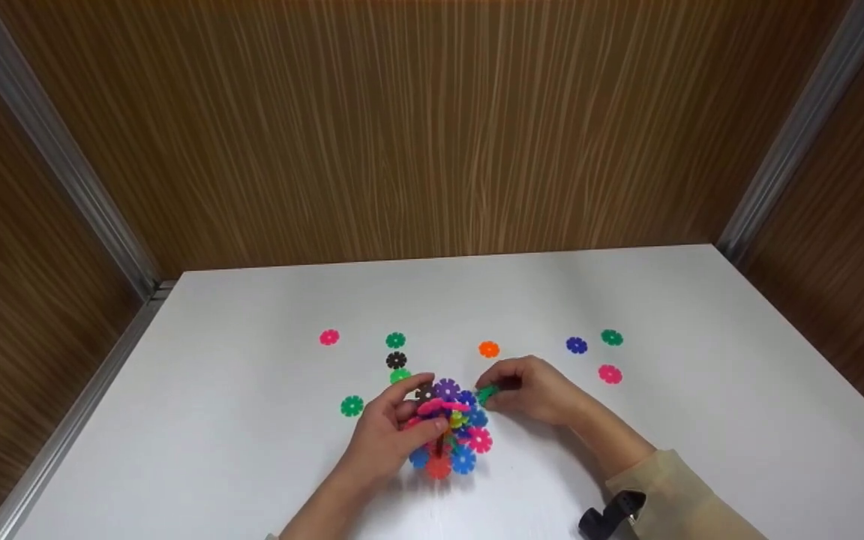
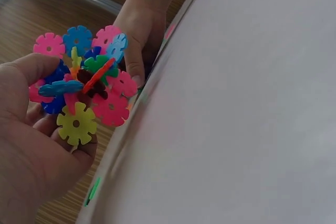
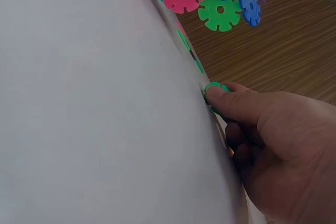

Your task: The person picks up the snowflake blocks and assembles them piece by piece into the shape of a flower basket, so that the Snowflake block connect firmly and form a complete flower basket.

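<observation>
The left hand [image 1: 383, 441] grips a cluster of slotted plastic discs [image 1: 460, 418] above the near part of the white table [image 1: 252, 450], while the right hand [image 1: 544, 394] pinches a green disc [image 1: 486, 395] just beside it. Only the head view lays out the loose discs [image 1: 396, 360], with an orange disc [image 1: 489, 349] beyond the right hand. The left wrist view reveals a yellow disc [image 2: 76, 124] low on the cluster; the right wrist view shows the thumb [image 3: 236, 104] across the green disc, though whether that disc touches the table I cannot tell
</observation>
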